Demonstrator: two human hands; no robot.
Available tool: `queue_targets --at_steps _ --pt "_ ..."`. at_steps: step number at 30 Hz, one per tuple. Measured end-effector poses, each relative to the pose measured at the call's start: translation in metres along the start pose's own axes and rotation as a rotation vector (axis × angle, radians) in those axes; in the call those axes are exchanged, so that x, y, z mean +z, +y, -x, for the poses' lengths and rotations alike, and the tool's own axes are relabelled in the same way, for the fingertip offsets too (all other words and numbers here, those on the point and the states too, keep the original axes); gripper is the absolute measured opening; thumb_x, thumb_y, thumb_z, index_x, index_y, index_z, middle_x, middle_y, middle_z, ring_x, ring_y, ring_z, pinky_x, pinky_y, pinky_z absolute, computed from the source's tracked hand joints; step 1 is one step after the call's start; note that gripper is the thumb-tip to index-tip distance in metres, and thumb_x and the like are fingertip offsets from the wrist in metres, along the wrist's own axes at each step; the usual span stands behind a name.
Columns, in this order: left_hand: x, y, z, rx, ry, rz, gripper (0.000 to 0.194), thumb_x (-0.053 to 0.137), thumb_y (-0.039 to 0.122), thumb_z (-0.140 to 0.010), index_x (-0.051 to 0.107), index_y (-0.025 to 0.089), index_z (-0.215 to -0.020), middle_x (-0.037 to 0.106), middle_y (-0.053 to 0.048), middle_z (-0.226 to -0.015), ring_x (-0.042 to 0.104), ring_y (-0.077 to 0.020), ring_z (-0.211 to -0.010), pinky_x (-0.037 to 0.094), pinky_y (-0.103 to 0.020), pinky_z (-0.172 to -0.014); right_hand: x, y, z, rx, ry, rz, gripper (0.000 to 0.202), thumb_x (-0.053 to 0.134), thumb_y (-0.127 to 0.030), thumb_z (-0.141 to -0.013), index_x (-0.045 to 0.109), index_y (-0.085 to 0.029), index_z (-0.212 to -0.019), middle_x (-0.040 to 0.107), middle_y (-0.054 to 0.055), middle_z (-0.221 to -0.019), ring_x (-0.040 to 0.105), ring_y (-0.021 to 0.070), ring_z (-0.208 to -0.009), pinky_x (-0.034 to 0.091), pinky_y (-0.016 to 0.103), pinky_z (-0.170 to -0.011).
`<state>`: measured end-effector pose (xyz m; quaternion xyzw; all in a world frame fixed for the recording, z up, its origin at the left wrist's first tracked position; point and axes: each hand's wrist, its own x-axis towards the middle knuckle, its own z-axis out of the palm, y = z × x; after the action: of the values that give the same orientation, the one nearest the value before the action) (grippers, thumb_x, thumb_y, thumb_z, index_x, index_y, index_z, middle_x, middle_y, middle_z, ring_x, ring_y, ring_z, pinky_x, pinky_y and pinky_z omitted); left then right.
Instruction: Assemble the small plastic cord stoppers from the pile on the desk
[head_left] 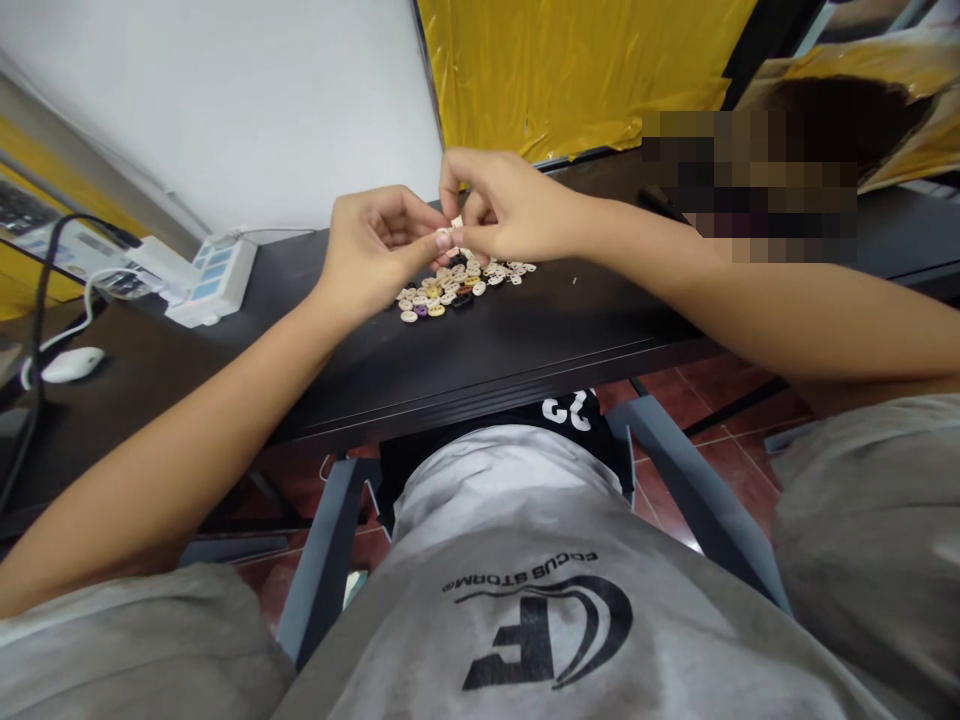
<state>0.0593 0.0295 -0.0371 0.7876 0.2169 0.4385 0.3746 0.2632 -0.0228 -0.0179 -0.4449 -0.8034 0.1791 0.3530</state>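
Note:
A pile of buttons (pixel 450 292), mostly cream with some yellow, purple, brown and black ones, lies on the dark table (pixel 525 320). Just above the pile, my left hand (pixel 375 235) is closed in a pinch, thumb and fingertips together. My right hand (pixel 514 205) meets it there, also pinching. Between the fingertips a small cream button (pixel 457 222) shows, mostly covered by the fingers. Whether the two hands grip one button or separate ones is hidden.
To the left are a white power strip (pixel 217 280) with plugs and cables, and a white mouse (pixel 73 365). A thin pale sliver (pixel 575 281) lies right of the pile. Another person, blurred out (pixel 757 185), is at the far right. Yellow sheeting (pixel 577 75) hangs behind.

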Motion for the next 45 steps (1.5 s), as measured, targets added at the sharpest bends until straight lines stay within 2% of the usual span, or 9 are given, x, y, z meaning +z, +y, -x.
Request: queue_targets --at_steps 3,8,14,22,27,31,34,38,45 --pt "0.0 0.001 -0.002 0.077 0.065 -0.004 0.04 0.101 0.058 -0.066 0.078 0.029 -0.079 0.078 -0.001 -0.072 0.075 -0.023 -0.068 0.069 -0.044 -0.071 0.003 -0.003 0.001 0.018 0.038 -0.137 0.033 0.074 -0.014 -0.088 0.046 -0.029 -0.096 0.064 -0.009 -0.061 0.067 0.0179 -0.061 0.042 0.028 -0.056" --pt "0.001 0.003 0.0 0.097 0.153 -0.054 0.043 0.095 0.065 -0.073 0.073 0.031 -0.085 0.08 0.001 -0.08 0.078 -0.0211 -0.076 0.071 -0.044 -0.08 0.01 -0.007 0.001 0.04 0.121 -0.262 0.027 0.067 -0.017 -0.095 0.042 -0.029 -0.098 0.062 -0.008 -0.063 0.064 0.0153 -0.064 0.041 0.025 -0.058" --pt "0.005 0.006 0.0 0.052 0.193 -0.068 0.045 0.093 0.064 -0.075 0.071 0.028 -0.091 0.08 0.0 -0.084 0.074 -0.0198 -0.08 0.068 -0.044 -0.087 0.011 -0.02 0.001 0.213 0.16 -0.143 0.02 0.066 -0.025 -0.094 0.053 -0.03 -0.109 0.074 -0.002 -0.077 0.066 0.0196 -0.068 0.043 0.029 -0.061" --pt "0.0 0.005 -0.002 0.046 0.15 -0.1 0.052 0.094 0.067 -0.072 0.075 0.025 -0.095 0.079 0.003 -0.084 0.069 -0.0147 -0.075 0.064 -0.035 -0.077 0.006 -0.021 0.0 0.198 0.152 -0.016 0.019 0.066 -0.046 -0.094 0.057 -0.03 -0.093 0.08 0.005 -0.086 0.074 0.0248 -0.084 0.048 0.031 -0.066" --pt "-0.001 0.006 -0.003 0.045 0.15 -0.165 0.041 0.09 0.057 -0.079 0.072 0.024 -0.095 0.078 0.002 -0.082 0.068 -0.0144 -0.073 0.063 -0.035 -0.077 0.0 -0.027 -0.001 0.282 0.143 0.05 0.017 0.063 -0.049 -0.093 0.06 -0.032 -0.095 0.079 0.007 -0.081 0.074 0.0291 -0.09 0.046 0.033 -0.063" --pt "-0.003 0.008 -0.005 0.06 0.189 -0.143 0.024 0.085 0.04 -0.081 0.069 0.024 -0.089 0.08 0.001 -0.083 0.068 -0.0143 -0.071 0.062 -0.035 -0.075 -0.005 -0.02 -0.005 0.245 0.161 -0.006 0.014 0.061 -0.036 -0.093 0.051 -0.03 -0.085 0.074 0.005 -0.077 0.071 0.0229 -0.075 0.045 0.032 -0.06" --pt "-0.004 0.011 -0.003 -0.004 0.068 -0.177 0.014 0.08 0.034 -0.078 0.069 0.026 -0.084 0.08 0.001 -0.081 0.067 -0.0158 -0.069 0.062 -0.037 -0.073 -0.011 -0.005 -0.007 0.181 0.104 0.004 0.012 0.062 -0.033 -0.092 0.055 -0.026 -0.086 0.067 -0.001 -0.065 0.067 0.0177 -0.069 0.045 0.028 -0.064" --pt "-0.002 0.012 0.002 0.004 -0.212 -0.393 0.009 0.076 0.031 -0.079 0.074 0.023 -0.082 0.078 -0.003 -0.078 0.067 -0.0189 -0.07 0.058 -0.037 -0.07 -0.018 0.01 -0.008 0.124 -0.113 0.243 0.007 0.062 -0.02 -0.088 0.064 -0.023 -0.082 0.062 -0.003 -0.056 0.061 0.0157 -0.059 0.043 0.027 -0.063" --pt "-0.007 0.005 0.0 0.1 -0.393 -0.602 0.019 0.074 0.035 -0.085 0.084 0.02 -0.09 0.081 -0.007 -0.089 0.069 -0.022 -0.079 0.056 -0.036 -0.076 -0.025 0.012 -0.008 0.068 -0.214 0.413 0.013 0.061 -0.019 -0.091 0.072 -0.021 -0.086 0.062 -0.003 -0.055 0.06 0.0163 -0.057 0.043 0.029 -0.065"
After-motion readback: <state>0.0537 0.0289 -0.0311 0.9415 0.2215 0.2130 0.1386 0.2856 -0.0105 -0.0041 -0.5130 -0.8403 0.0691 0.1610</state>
